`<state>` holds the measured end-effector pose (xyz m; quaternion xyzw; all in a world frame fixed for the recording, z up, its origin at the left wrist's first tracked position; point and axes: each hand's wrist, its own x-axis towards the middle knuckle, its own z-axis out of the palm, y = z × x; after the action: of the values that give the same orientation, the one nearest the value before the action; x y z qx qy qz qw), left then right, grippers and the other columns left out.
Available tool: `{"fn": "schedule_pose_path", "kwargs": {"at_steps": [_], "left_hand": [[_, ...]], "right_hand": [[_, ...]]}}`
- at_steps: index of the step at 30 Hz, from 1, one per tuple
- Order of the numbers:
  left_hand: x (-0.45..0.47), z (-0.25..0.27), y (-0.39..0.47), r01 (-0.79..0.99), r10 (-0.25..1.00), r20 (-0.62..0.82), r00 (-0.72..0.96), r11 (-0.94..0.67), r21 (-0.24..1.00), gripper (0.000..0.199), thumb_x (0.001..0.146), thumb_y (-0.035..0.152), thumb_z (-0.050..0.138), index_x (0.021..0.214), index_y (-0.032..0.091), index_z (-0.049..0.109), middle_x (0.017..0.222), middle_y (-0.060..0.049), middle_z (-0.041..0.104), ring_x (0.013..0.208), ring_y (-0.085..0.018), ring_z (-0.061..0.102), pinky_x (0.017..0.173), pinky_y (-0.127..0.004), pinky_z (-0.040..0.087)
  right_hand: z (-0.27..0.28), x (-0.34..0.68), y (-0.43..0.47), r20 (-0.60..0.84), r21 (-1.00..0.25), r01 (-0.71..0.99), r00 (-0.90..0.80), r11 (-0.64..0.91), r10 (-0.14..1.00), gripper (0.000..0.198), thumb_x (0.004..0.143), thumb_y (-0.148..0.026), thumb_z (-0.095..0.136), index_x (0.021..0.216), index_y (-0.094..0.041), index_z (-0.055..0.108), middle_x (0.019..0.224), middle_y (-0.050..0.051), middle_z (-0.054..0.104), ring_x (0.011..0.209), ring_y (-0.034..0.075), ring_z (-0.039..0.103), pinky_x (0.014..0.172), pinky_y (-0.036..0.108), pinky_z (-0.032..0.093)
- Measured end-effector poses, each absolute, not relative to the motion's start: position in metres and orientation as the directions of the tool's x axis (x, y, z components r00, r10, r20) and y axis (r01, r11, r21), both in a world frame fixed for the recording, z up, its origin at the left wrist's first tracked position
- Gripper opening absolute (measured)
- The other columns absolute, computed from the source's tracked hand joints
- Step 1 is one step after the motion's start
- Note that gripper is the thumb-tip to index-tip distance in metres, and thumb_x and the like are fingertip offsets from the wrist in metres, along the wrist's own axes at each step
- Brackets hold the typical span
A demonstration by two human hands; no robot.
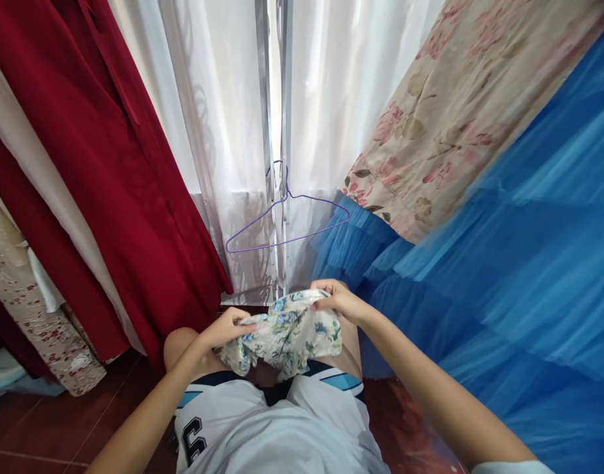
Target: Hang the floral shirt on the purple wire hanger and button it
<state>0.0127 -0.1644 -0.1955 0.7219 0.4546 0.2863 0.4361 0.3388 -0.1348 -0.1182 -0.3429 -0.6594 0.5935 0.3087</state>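
Both my hands hold a small floral cloth (287,336), white with blue flowers, bunched above my knees. My left hand (226,327) pinches its left edge. Its upper right edge is gripped by my right hand (337,299). Just beyond the cloth, a purple wire hanger (287,220) hangs empty on a thin metal pole (282,131) in front of white sheer curtains (223,118).
A dark red garment (109,164) hangs at the left. At the right hang a blue tulle skirt (504,263) and a beige floral fabric (454,112). A patterned cloth (40,309) drapes at the far left. The floor (60,421) is dark red-brown tile.
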Motion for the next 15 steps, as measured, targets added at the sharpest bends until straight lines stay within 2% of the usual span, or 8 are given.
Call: {"fn": "schedule_pose_path", "kwargs": {"at_steps": [3, 6, 8, 11, 13, 15], "left_hand": [[-0.012, -0.168, -0.172, 0.477, 0.940, 0.139, 0.313, -0.282, 0.832, 0.028, 0.081, 0.041, 0.060, 0.073, 0.015, 0.065, 0.073, 0.000, 0.058, 0.074, -0.017, 0.053, 0.066, -0.024, 0.042], [-0.034, -0.147, -0.181, 0.442, 0.943, 0.172, 0.284, -0.288, 0.850, 0.018, 0.078, 0.030, 0.058, 0.081, 0.016, 0.068, 0.078, 0.000, 0.063, 0.077, -0.018, 0.057, 0.069, -0.024, 0.044], [-0.045, -0.139, -0.188, 0.373, 0.956, 0.157, 0.248, -0.244, 0.895, 0.018, 0.075, 0.026, 0.058, 0.084, 0.016, 0.069, 0.081, -0.001, 0.066, 0.077, -0.018, 0.058, 0.068, -0.024, 0.044], [-0.053, -0.133, -0.197, 0.308, 0.972, 0.143, 0.185, -0.196, 0.931, 0.021, 0.073, 0.025, 0.056, 0.086, 0.015, 0.069, 0.080, -0.002, 0.066, 0.073, -0.018, 0.058, 0.064, -0.024, 0.043], [-0.054, -0.131, -0.202, 0.310, 0.971, 0.130, 0.201, -0.189, 0.932, 0.024, 0.075, 0.027, 0.054, 0.088, 0.014, 0.068, 0.078, -0.002, 0.065, 0.071, -0.017, 0.057, 0.063, -0.025, 0.043], [-0.054, -0.129, -0.206, 0.357, 0.961, 0.117, 0.249, -0.203, 0.912, 0.027, 0.079, 0.029, 0.050, 0.090, 0.014, 0.069, 0.079, -0.003, 0.066, 0.073, -0.018, 0.058, 0.067, -0.028, 0.047]], "right_hand": [[-0.108, 0.326, -0.128, 0.115, -0.990, 0.017, -0.451, 0.137, 0.885, 0.020, 0.061, -0.025, 0.076, 0.069, -0.017, 0.060, 0.059, -0.003, 0.059, 0.052, 0.012, 0.052, 0.051, 0.022, 0.037], [-0.092, 0.314, -0.114, 0.282, -0.943, 0.063, -0.376, 0.328, 0.883, 0.019, 0.068, -0.027, 0.069, 0.082, -0.016, 0.064, 0.071, 0.001, 0.065, 0.058, 0.013, 0.055, 0.055, 0.024, 0.041], [-0.082, 0.308, -0.097, 0.395, -0.869, 0.175, -0.319, 0.463, 0.862, 0.032, 0.072, -0.026, 0.063, 0.103, -0.016, 0.066, 0.074, 0.000, 0.066, 0.057, 0.013, 0.053, 0.056, 0.023, 0.039], [-0.076, 0.303, -0.067, 0.523, -0.657, 0.489, -0.254, 0.574, 0.814, 0.057, 0.076, -0.022, 0.058, 0.133, -0.020, 0.056, 0.067, -0.003, 0.062, 0.054, 0.013, 0.048, 0.057, 0.024, 0.035], [-0.079, 0.299, -0.047, 0.555, -0.498, 0.669, -0.244, 0.552, 0.796, 0.059, 0.078, -0.020, 0.056, 0.138, -0.022, 0.054, 0.070, 0.000, 0.065, 0.060, 0.016, 0.052, 0.061, 0.025, 0.034], [-0.087, 0.296, -0.033, 0.533, -0.416, 0.759, -0.243, 0.501, 0.810, 0.049, 0.082, -0.021, 0.053, 0.130, -0.023, 0.061, 0.078, 0.003, 0.069, 0.068, 0.018, 0.057, 0.063, 0.025, 0.035]]}}
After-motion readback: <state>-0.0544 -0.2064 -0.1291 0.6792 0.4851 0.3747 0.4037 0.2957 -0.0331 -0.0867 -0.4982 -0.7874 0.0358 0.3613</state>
